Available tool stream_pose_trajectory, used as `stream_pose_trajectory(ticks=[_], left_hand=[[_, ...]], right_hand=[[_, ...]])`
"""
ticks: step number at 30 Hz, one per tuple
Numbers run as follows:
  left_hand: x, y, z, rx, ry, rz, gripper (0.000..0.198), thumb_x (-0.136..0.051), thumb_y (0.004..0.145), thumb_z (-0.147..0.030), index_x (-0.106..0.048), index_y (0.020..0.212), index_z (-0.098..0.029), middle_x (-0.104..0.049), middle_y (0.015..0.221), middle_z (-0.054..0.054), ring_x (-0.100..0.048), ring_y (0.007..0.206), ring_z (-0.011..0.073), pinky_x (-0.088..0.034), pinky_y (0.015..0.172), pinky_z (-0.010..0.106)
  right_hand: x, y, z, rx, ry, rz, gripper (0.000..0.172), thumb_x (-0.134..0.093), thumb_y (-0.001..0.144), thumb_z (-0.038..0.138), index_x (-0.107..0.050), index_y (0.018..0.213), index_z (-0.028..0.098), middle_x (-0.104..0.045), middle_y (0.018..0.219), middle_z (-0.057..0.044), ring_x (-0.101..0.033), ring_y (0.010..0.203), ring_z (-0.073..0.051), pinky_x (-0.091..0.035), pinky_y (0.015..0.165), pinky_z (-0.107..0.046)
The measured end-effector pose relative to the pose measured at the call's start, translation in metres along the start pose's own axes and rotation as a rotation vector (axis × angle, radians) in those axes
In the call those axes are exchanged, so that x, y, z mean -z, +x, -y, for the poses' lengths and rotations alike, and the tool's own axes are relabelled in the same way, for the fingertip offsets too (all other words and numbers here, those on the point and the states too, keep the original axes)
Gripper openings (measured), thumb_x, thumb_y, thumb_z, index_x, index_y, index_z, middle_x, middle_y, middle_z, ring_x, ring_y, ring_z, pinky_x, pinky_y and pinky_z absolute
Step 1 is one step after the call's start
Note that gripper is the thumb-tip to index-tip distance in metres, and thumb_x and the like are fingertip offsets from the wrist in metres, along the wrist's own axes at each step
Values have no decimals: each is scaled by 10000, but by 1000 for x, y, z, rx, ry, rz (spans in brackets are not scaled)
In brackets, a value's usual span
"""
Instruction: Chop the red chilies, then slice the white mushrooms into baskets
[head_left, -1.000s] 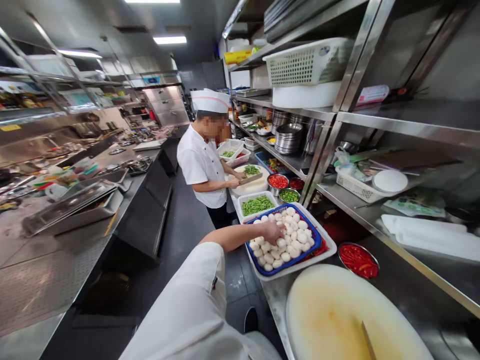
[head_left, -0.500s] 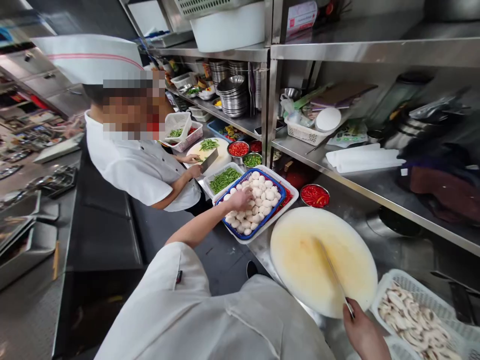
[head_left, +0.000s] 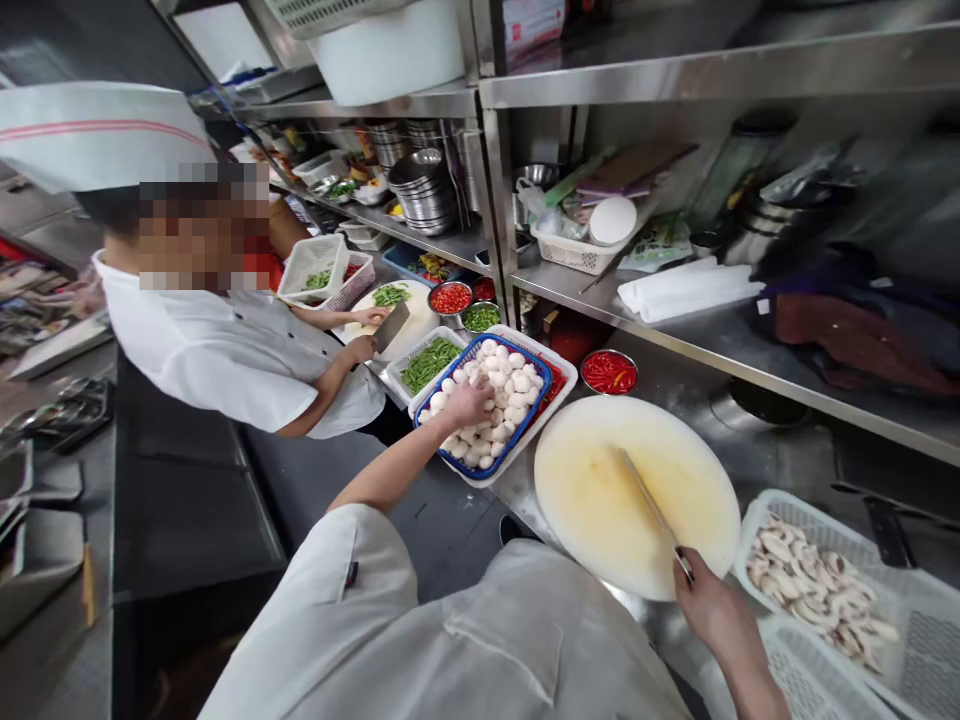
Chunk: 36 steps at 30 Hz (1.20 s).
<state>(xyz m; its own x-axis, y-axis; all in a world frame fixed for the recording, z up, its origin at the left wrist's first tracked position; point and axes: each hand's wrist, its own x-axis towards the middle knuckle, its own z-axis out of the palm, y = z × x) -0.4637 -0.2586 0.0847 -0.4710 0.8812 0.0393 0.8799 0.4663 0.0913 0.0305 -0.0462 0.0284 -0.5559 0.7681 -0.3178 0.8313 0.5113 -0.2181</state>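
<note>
My left hand reaches into a blue-rimmed basket of whole white mushrooms. Its fingers curl down around mushrooms there, and the fingertips are partly hidden. My right hand grips the handle of a kitchen knife, seen nearly edge-on. The blade lies across a round, yellow-stained white cutting board. Sliced mushrooms fill part of a white plastic basket to the right of the board.
To the left, a co-worker holds a cleaver at another board. Green peppers lie in a basket between us. A bowl of red peppers stands behind my board. A steel shelf overhangs the counter. Another knife lies beyond the sliced mushrooms.
The whole view has shifted as my head turned. My left hand stays in the mushroom basket, slightly shifted. My right hand still holds the knife over the board.
</note>
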Motion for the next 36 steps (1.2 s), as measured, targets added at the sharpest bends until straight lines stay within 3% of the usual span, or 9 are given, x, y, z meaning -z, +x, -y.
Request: stream_pose_trajectory(ticks=[6, 12, 14, 16, 19, 23, 26, 30, 36], left_hand=[[-3, 5, -4, 48, -32, -36, 399, -778, 798, -353, -676, 1164, -229, -459, 1564, 129, -667, 1157, 322, -544, 997, 441], [13, -6, 8, 176, -227, -333, 298, -739, 819, -348, -638, 1074, -231, -496, 1505, 115, -624, 1273, 316, -570, 1029, 434], [26, -8, 2, 178, -278, -440, 282, -733, 824, -356, -634, 1060, -237, -505, 1482, 109, -596, 1316, 317, -558, 1067, 444], [35, -7, -20, 95, -330, -489, 269, -732, 827, -362, -639, 1047, -240, -506, 1479, 99, -558, 1369, 315, -539, 1106, 448], [27, 0, -83, -119, -425, -376, 273, -729, 840, -355, -658, 1074, -234, -479, 1523, 90, -580, 1345, 290, -564, 1070, 411], [-27, 10, -192, -464, -371, -69, 306, -759, 849, -334, -697, 1136, -246, -492, 1554, 97, -638, 1244, 271, -612, 939, 371], [-65, 15, -243, -615, -182, 30, 314, -710, 915, -354, -703, 1218, -272, -509, 1574, 91, -560, 1347, 329, -631, 864, 399], [-75, 27, -255, -694, -75, 94, 423, -685, 951, -461, -676, 1342, -300, -428, 1667, 72, -512, 1405, 358, -634, 864, 408], [-43, 50, -248, -722, -9, 272, 549, -617, 993, -528, -566, 1523, -390, -206, 1783, 47, -669, 1254, 329, -608, 911, 398]], right_hand=[[16, -13, 24, 4, -56, -5, 413, -378, 1060, 357, -687, 1295, 216, -817, 980, -129, -777, 913, -292, -490, 705, -323], [20, -17, 9, 3, 56, -23, 464, -348, 1055, 389, -708, 1297, 224, -814, 1045, -137, -762, 949, -302, -478, 727, -328], [16, -20, 3, 23, 179, -51, 461, -347, 1038, 411, -742, 1178, 219, -814, 1014, -127, -751, 945, -295, -488, 746, -323], [10, -24, 1, 50, 341, -76, 450, -361, 1020, 445, -750, 1025, 219, -810, 944, -109, -739, 922, -281, -501, 746, -308], [3, -28, 8, 38, 521, -80, 460, -375, 1008, 488, -739, 949, 213, -776, 790, -78, -721, 825, -266, -502, 683, -296], [5, -27, 23, 43, 579, -62, 456, -379, 1017, 466, -739, 954, 194, -740, 718, -56, -696, 758, -243, -473, 648, -283], [13, -28, 24, 67, 514, -76, 375, -428, 1018, 414, -729, 946, 202, -776, 831, -73, -698, 846, -235, -459, 709, -273], [22, -37, 10, 30, 428, -39, 361, -401, 1050, 369, -708, 964, 200, -794, 982, -119, -704, 934, -245, -433, 765, -281], [19, -52, -7, -14, 469, -27, 380, -383, 1057, 377, -711, 985, 199, -794, 1038, -131, -713, 974, -262, -444, 789, -286]])
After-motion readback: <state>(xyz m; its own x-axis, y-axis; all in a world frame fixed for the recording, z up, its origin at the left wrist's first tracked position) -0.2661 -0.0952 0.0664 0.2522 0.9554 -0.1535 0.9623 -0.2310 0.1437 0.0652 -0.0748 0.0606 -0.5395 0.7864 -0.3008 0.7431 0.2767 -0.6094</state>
